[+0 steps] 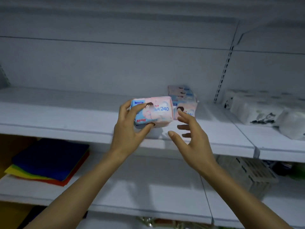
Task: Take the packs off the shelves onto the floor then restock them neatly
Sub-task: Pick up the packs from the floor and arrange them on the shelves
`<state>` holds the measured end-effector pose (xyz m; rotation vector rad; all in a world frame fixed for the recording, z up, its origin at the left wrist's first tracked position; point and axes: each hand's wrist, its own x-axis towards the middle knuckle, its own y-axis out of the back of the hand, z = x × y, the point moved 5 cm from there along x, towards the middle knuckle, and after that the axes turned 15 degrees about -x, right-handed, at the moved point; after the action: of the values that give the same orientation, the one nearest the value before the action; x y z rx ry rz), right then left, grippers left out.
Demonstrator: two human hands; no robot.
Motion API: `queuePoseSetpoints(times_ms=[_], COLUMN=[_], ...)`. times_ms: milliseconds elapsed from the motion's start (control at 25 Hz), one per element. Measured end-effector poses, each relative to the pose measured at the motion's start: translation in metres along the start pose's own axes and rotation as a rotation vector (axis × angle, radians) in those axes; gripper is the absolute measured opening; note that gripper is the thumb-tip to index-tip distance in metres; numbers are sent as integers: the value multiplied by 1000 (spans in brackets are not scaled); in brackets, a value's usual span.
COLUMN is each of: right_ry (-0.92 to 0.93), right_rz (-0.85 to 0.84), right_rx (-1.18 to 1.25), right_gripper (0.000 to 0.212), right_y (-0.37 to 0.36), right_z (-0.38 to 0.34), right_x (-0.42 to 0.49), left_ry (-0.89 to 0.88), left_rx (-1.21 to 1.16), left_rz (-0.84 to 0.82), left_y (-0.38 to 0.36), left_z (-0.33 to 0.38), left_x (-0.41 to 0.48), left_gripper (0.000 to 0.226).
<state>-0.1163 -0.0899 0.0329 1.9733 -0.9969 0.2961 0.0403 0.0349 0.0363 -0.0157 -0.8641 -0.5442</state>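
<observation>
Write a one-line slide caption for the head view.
The left hand holds a pink-and-blue pack before the white shelf; the open right hand hovers beside it, more packs stacked behind.

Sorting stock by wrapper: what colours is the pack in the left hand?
The pack is pink and blue; head view.

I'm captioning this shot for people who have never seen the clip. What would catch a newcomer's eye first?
First comes the pink-and-blue pack marked 240, which the left hand grips at centre frame in front of the middle shelf. The right hand is open just beside it. Behind them a small stack of similar packs sits on that shelf, and a bright pile of coloured cloths lies on the lower shelf at left.
</observation>
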Motion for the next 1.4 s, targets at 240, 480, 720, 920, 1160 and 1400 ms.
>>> queuePoseSetpoints(times_ms=[240, 480, 720, 920, 1160, 1400], right_ry=[184, 257, 338, 298, 276, 303], right_rz=[185, 303, 381, 291, 174, 130], right_rx=[-602, -958, -950, -977, -955, -674], right_gripper=[55, 54, 38, 43, 55, 53], right_y=[-44, -68, -71, -71, -45, -29], right_z=[37, 65, 66, 67, 56, 22], right_x=[121, 170, 160, 163, 142, 56], left_ry=[296, 344, 370, 433, 267, 82], left_rx=[1, 71, 13, 14, 138, 255], left_rz=[-104, -278, -243, -212, -210, -161], left_y=[-21, -73, -103, -102, -69, -8], left_z=[-138, -210, -230, -216, -154, -47], left_x=[120, 190, 210, 205, 163, 61], left_gripper=[53, 58, 69, 89, 89, 78])
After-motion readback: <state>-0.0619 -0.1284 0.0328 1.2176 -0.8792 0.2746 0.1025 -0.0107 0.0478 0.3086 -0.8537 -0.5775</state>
